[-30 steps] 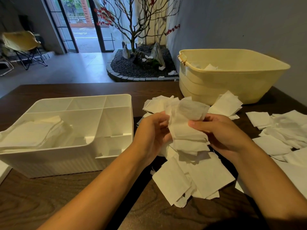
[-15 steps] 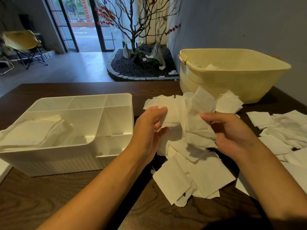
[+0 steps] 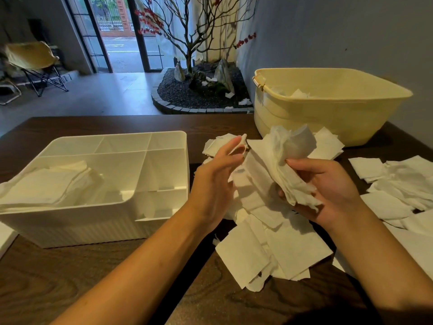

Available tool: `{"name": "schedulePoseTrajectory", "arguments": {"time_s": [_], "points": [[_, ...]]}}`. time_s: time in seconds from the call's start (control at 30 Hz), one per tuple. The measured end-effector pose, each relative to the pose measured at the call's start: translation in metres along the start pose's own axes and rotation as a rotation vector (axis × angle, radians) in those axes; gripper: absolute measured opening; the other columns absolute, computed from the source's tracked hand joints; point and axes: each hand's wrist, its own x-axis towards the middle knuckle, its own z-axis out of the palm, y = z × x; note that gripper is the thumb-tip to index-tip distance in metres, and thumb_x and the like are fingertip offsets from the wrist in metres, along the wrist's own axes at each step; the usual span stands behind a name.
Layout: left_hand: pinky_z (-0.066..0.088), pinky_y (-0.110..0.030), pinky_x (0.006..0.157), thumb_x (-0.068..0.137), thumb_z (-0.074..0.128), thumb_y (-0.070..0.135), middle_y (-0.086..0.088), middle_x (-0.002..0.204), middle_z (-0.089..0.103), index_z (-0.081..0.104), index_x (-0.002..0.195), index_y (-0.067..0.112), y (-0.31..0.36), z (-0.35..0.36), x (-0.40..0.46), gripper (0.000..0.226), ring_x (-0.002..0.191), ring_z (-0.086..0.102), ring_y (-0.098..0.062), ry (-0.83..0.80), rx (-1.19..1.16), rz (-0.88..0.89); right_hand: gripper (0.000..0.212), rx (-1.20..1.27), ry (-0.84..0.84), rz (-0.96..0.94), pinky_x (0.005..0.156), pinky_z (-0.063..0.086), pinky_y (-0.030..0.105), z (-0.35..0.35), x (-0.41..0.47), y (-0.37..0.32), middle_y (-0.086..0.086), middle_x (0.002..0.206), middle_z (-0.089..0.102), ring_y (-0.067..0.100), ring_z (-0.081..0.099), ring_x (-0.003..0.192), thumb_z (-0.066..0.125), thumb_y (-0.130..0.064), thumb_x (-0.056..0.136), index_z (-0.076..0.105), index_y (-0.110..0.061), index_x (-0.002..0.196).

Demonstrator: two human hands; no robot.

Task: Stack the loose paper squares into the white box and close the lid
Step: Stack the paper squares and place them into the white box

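Note:
The white box (image 3: 98, 221) with inner dividers stands open at the left of the dark table. A stack of paper squares (image 3: 46, 188) lies in its big left compartment. My right hand (image 3: 328, 191) grips a bunch of white paper squares (image 3: 288, 158), thumb on top. My left hand (image 3: 218, 181) is beside the bunch with fingers stretched out, its fingertips at one square's edge (image 3: 242, 143). A heap of loose squares (image 3: 271, 249) lies on the table under both hands. No lid shows clearly.
A cream plastic tub (image 3: 328, 113) with some paper in it stands at the back right. More loose squares (image 3: 403, 184) cover the table's right side. A white flat edge (image 3: 5, 238) shows at the far left. Bare wood lies in front.
The bunch has shifted into my right hand and turned upward to the right. My left hand has let go of its hold and stretched its fingers out.

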Motion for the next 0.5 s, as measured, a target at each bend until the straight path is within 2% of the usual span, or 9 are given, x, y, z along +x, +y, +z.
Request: {"name": "schedulePoseTrajectory", "arguments": {"time_s": [0.03, 0.07, 0.13, 0.17, 0.27, 0.33, 0.4, 0.5], "points": [[0.042, -0.043, 0.104, 0.063, 0.07, 0.031, 0.002, 0.125, 0.067, 0.072, 0.117, 0.027, 0.0, 0.001, -0.001, 0.053, 0.121, 0.056, -0.016, -0.047, 0.026, -0.009, 0.027, -0.017, -0.003, 0.005, 0.053, 0.058, 0.03, 0.003, -0.002, 0.001, 0.014, 0.09, 0.073, 0.025, 0.073, 0.071, 0.058, -0.008, 0.073, 0.08, -0.003, 0.087], [0.041, -0.042, 0.102, 0.065, 0.07, 0.029, -0.002, 0.112, 0.068, 0.076, 0.1, 0.025, 0.0, 0.002, -0.002, 0.036, 0.111, 0.057, -0.018, -0.099, 0.064, -0.012, 0.026, -0.038, -0.01, 0.002, 0.052, 0.058, 0.029, 0.002, -0.002, 0.002, 0.014, 0.085, 0.072, 0.024, 0.072, 0.067, 0.056, -0.009, 0.073, 0.08, -0.003, 0.084], [0.039, -0.035, 0.085, 0.071, 0.065, 0.023, -0.005, 0.085, 0.062, 0.073, 0.074, 0.022, -0.001, 0.005, -0.005, 0.009, 0.083, 0.054, -0.016, -0.148, 0.138, 0.0, 0.023, -0.097, -0.002, -0.008, 0.042, 0.052, 0.025, 0.005, -0.005, 0.003, 0.012, 0.069, 0.066, 0.02, 0.065, 0.05, 0.055, -0.011, 0.073, 0.077, -0.002, 0.076], [0.037, -0.034, 0.08, 0.071, 0.064, 0.021, -0.005, 0.08, 0.06, 0.072, 0.07, 0.021, -0.003, 0.004, -0.006, 0.009, 0.078, 0.052, -0.016, -0.143, 0.158, -0.004, 0.021, -0.124, 0.01, -0.011, 0.038, 0.048, 0.023, 0.008, -0.007, 0.003, 0.011, 0.064, 0.062, 0.018, 0.06, 0.044, 0.055, -0.011, 0.073, 0.074, -0.002, 0.075], [0.039, -0.035, 0.083, 0.07, 0.066, 0.019, -0.006, 0.082, 0.065, 0.072, 0.077, 0.015, -0.002, 0.006, -0.007, 0.01, 0.083, 0.054, -0.023, -0.149, 0.203, -0.012, 0.021, -0.132, 0.007, -0.004, 0.035, 0.046, 0.02, 0.008, -0.006, 0.002, 0.01, 0.063, 0.062, 0.015, 0.057, 0.04, 0.056, -0.013, 0.073, 0.068, 0.0, 0.085], [0.048, -0.026, 0.077, 0.075, 0.068, 0.014, -0.001, 0.08, 0.068, 0.072, 0.078, 0.016, -0.002, 0.005, -0.007, 0.005, 0.076, 0.062, -0.014, -0.185, 0.229, 0.008, 0.026, -0.099, -0.023, 0.026, 0.035, 0.046, 0.02, 0.006, -0.005, 0.001, 0.01, 0.065, 0.061, 0.014, 0.058, 0.04, 0.056, -0.014, 0.075, 0.064, 0.0, 0.095], [0.054, -0.022, 0.072, 0.082, 0.067, 0.006, -0.003, 0.082, 0.07, 0.071, 0.087, 0.009, -0.003, 0.003, -0.006, 0.007, 0.074, 0.065, -0.011, -0.198, 0.209, 0.028, 0.032, -0.065, -0.045, 0.044, 0.035, 0.047, 0.021, 0.004, -0.003, 0.001, 0.009, 0.07, 0.062, 0.014, 0.06, 0.043, 0.06, -0.016, 0.075, 0.062, -0.002, 0.105], [0.057, -0.027, 0.074, 0.081, 0.061, 0.002, -0.018, 0.092, 0.061, 0.059, 0.109, -0.011, -0.004, 0.003, -0.003, 0.031, 0.079, 0.058, -0.025, -0.149, 0.091, 0.038, 0.029, -0.1, -0.058, 0.01, 0.042, 0.052, 0.022, -0.001, -0.001, 0.001, 0.005, 0.076, 0.07, 0.014, 0.068, 0.056, 0.062, -0.02, 0.075, 0.066, -0.009, 0.102]]}}
